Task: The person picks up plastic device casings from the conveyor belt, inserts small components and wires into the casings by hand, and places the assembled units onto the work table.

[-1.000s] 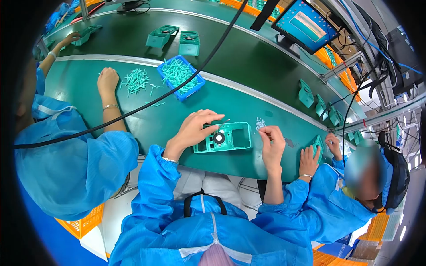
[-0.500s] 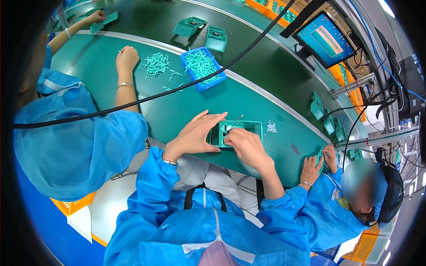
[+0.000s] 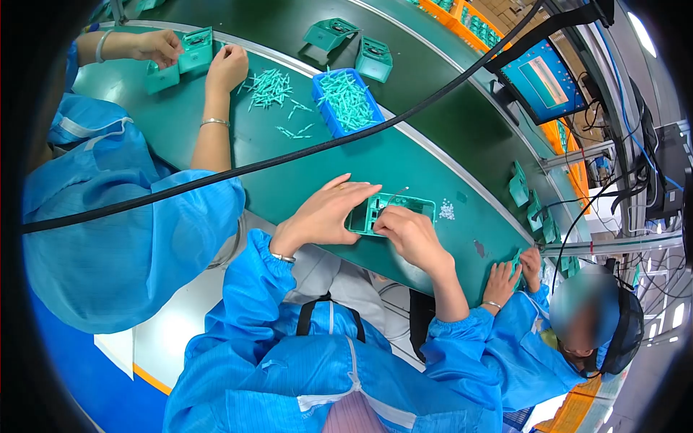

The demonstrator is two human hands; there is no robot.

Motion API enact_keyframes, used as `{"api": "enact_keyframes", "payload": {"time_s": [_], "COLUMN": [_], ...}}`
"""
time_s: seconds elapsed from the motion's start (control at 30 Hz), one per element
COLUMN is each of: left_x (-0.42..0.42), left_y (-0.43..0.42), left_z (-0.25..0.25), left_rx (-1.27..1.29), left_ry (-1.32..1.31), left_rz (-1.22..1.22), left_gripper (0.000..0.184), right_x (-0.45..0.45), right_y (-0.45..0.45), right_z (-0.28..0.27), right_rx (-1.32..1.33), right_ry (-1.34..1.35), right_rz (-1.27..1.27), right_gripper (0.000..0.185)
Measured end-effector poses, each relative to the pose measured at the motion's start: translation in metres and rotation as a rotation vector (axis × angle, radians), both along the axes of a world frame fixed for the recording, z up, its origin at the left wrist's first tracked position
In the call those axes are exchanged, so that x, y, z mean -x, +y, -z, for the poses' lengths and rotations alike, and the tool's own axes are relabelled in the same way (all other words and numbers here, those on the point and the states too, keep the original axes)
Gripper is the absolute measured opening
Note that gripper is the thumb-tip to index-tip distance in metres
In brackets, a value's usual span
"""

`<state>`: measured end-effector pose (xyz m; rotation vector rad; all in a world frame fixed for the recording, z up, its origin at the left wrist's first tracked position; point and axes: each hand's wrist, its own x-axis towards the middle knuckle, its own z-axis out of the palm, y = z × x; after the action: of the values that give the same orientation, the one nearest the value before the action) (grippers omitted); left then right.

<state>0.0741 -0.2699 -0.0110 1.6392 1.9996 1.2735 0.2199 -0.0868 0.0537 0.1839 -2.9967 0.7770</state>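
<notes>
My left hand [image 3: 326,213] grips the left end of a green plastic housing [image 3: 415,204], thumb at the near edge and fingers along the far edge. The housing lies open side up on the green table, with dark parts and small compartments inside. My right hand [image 3: 413,237] reaches into its middle with fingertips pinched together; whatever they hold is hidden. A thin wire [image 3: 399,192] sticks up past the housing's far edge. Just right of the housing is a small pile of whitish pieces [image 3: 447,210].
A blue bin [image 3: 324,111] of thin green pieces stands farther back, beside a loose pile of green pieces [image 3: 268,89]. Green housings [image 3: 375,60] sit beyond the metal rail. A black cable [image 3: 289,156] crosses the view. Co-workers' hands [image 3: 227,70] work at both sides.
The view has shifted slightly. The left co-worker's hands now come together near two green housings on the table. My hands stay at the housing, the right one still pinched inside it.
</notes>
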Motion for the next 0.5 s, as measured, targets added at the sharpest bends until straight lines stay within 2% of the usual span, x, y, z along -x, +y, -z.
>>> {"api": "enact_keyframes", "payload": {"time_s": [0.27,0.33,0.5], "left_x": [0.0,0.001,0.001], "left_y": [-0.002,-0.001,-0.002], "left_z": [0.0,0.0,-0.002], "left_rx": [0.001,0.002,0.006], "left_ry": [-0.013,-0.002,-0.007], "left_rz": [-0.002,-0.001,-0.004], "left_gripper": [0.096,0.097,0.096], "right_x": [0.004,0.005,0.006], "right_y": [-0.004,-0.008,-0.01], "right_z": [-0.006,-0.011,-0.015], "right_rx": [-0.156,-0.356,-0.556], "right_ry": [0.067,0.083,0.119], "right_rz": [-0.103,-0.17,-0.296], "right_gripper": [0.007,0.004,0.001]}}
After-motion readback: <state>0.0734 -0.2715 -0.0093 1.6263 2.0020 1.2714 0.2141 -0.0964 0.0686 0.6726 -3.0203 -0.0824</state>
